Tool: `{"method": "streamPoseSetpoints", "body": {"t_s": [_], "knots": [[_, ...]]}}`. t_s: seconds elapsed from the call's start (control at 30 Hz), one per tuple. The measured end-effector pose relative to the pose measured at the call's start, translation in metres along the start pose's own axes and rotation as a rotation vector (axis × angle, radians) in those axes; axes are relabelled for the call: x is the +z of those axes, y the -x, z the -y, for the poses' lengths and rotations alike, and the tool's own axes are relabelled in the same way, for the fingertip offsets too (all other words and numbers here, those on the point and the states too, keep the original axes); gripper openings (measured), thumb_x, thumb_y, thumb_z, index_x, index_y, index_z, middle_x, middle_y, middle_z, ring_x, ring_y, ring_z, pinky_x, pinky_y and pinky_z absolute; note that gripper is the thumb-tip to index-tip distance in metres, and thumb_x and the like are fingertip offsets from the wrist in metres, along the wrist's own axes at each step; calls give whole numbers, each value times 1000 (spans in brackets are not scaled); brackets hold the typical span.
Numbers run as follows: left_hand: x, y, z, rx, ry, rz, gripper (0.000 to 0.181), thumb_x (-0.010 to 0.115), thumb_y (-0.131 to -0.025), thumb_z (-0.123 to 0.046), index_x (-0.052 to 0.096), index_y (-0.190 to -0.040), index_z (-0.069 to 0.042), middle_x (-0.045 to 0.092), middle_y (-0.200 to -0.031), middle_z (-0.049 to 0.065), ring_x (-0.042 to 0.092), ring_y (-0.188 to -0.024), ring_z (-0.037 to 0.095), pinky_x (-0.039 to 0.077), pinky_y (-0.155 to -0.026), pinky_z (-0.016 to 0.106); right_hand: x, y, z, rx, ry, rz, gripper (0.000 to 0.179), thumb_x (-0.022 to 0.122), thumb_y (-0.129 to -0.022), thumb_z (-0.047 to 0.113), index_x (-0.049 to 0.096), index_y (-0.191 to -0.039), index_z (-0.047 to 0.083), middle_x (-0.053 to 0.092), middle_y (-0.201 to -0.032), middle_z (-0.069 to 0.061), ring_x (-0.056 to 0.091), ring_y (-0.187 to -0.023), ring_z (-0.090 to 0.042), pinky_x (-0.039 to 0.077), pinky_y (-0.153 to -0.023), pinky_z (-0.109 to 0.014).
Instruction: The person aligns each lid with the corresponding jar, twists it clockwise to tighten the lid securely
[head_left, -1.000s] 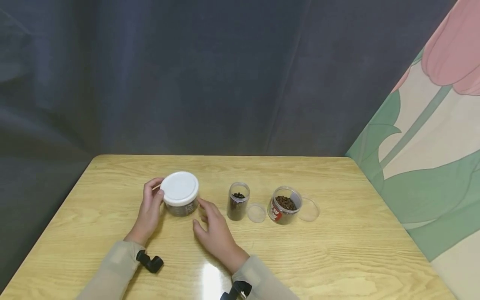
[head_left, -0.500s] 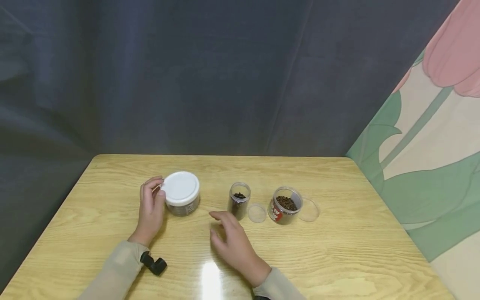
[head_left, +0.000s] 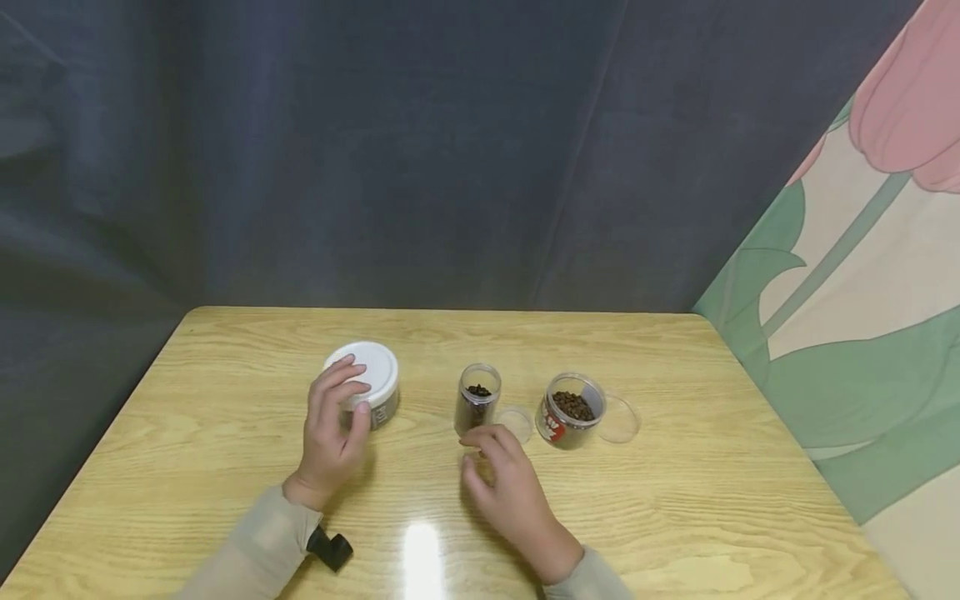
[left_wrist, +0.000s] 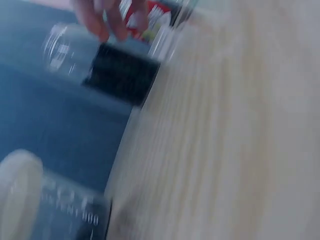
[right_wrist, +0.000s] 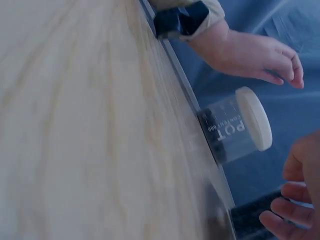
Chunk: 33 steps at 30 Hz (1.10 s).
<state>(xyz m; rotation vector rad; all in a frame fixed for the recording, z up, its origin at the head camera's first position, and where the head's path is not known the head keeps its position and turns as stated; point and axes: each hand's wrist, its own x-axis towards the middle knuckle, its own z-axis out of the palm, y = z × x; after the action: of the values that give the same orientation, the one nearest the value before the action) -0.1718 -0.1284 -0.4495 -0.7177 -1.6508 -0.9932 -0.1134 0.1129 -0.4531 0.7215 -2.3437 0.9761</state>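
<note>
A clear jar [right_wrist: 227, 131] lettered "POT" stands at left with its white lid [head_left: 378, 367] on and dark contents low inside. My left hand [head_left: 330, 437] is raised in front of it, overlapping the lid in the head view; the right wrist view shows a gap between them. A tall clear jar [head_left: 476, 410], lidless and part-filled with dark beans, stands in mid-table. Just in front of it hovers my right hand [head_left: 510, 492], fingers loosely bent and holding nothing. A clear round lid [head_left: 516, 421] lies beside the tall jar, partly behind those fingers.
A wider lidless jar [head_left: 566, 425] with brown beans and a red label stands to the right. Its clear lid [head_left: 619, 418] lies flat beside it. Behind the wooden table [head_left: 712, 500] hangs a dark curtain [head_left: 420, 167].
My right hand has left the white-lidded jar and moved right to the tall jar. My left hand has come off that jar's side and shifted right and nearer. The jars stay put.
</note>
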Motion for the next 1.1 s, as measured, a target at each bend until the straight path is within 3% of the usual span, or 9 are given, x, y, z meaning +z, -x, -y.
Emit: {"method": "streamPoseSetpoints", "body": {"t_s": [0.17, 0.27, 0.4, 0.53, 0.7, 0.77, 0.9, 1.1], "knots": [[14, 0, -14, 70, 120, 86, 34, 45, -108, -20, 58, -103, 12, 53, -114, 33, 50, -129, 31, 40, -117, 37, -9, -2, -9, 48, 82, -68, 18, 72, -81, -5, 71, -98, 0, 66, -101, -8, 65, -90, -20, 61, -76, -27], [21, 1, -21, 38, 196, 173, 35, 45, -108, -20, 56, -109, 13, 50, -122, 33, 48, -130, 33, 39, -118, 33, -14, -3, -13, 74, 128, -100, 20, 72, -81, -5, 69, -100, -1, 66, -100, -10, 64, -87, -22, 62, -72, -29], [29, 6, -29, -107, 268, 307, 33, 52, -102, -11, 51, -126, 11, 44, -138, 28, 44, -131, 36, 34, -120, 29, -19, -5, -17, 82, 198, -100, 25, 72, -81, -3, 68, -106, -3, 67, -103, -14, 65, -91, -27, 62, -79, -39], [38, 9, -34, -320, 350, 430, 53, 59, -95, 3, 40, -144, 4, 39, -150, 21, 40, -137, 36, 34, -121, 32, -21, -8, -20, 103, 231, -66, 30, 72, -83, 0, 67, -112, -4, 67, -109, -17, 65, -103, -33, 59, -92, -46], [52, 9, -35, -601, 459, 512, 59, 60, -100, -2, 33, -153, -2, 35, -155, 19, 36, -143, 34, 37, -119, 46, -21, -11, -23, 169, 232, 16, 41, 70, -85, 0, 62, -124, -8, 62, -123, -24, 61, -115, -40, 56, -98, -51], [56, 9, -34, -682, 481, 538, 59, 60, -102, -7, 33, -154, -4, 34, -156, 19, 35, -144, 34, 37, -119, 49, -19, -11, -25, 197, 235, 61, 45, 69, -85, -1, 59, -128, -10, 57, -129, -28, 58, -119, -44, 55, -100, -53], [64, 11, -31, -765, 488, 596, 60, 60, -104, -16, 31, -156, -6, 32, -158, 17, 33, -146, 34, 34, -120, 49, -16, -13, -30, 217, 256, 129, 48, 69, -88, -1, 56, -133, -13, 52, -136, -33, 53, -124, -48, 52, -103, -55], [71, 18, -26, -788, 498, 607, 61, 61, -103, -16, 31, -155, -2, 39, -156, 18, 37, -144, 36, 36, -119, 51, -10, -18, -33, 217, 293, 178, 40, 63, -95, 1, 58, -132, -12, 52, -136, -33, 52, -127, -47, 49, -107, -56]]}}
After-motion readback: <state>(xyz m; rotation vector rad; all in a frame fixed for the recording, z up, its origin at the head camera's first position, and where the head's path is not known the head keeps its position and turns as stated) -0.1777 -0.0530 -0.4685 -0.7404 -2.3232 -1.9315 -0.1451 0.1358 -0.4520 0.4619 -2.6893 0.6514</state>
